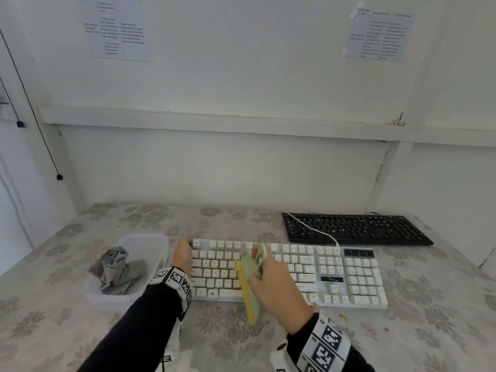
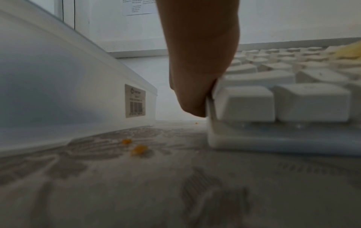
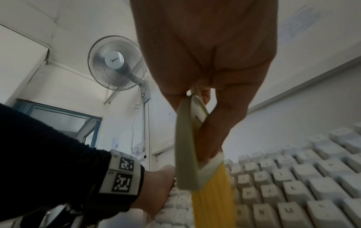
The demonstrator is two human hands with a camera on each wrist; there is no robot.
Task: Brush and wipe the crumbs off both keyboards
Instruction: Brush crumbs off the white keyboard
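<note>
We hold the brush (image 1: 252, 280) in our right hand (image 1: 279, 288), fingers curled through its green loop handle, yellow bristles on the left half of the white keyboard (image 1: 335, 275). The bristles look soft and springy, so light strokes should do. Our left hand (image 1: 183, 255) braces the keyboard's left end; it seems light and likely to slide. The black keyboard (image 1: 357, 229) lies behind, still crumbed.
</note>
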